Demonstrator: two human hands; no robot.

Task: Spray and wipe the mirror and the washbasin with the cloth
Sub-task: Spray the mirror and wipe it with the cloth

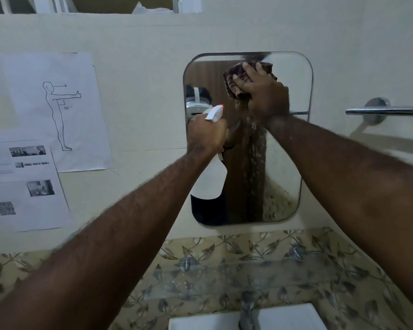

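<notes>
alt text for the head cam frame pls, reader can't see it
The right hand presses a dark cloth against the upper part of a wall mirror while the left hand holds a white spray bottle in front of it. Below are a glass shelf, tap and washbasin.

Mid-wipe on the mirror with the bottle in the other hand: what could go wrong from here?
1. The left hand holds the white spray bottle with the red-tipped nozzle close to the rounded wall mirror; it may knock the glass.
2. The right hand presses the dark checked cloth near the top edge only; the droplets lower down may run onto the clear glass shelf below.
</notes>
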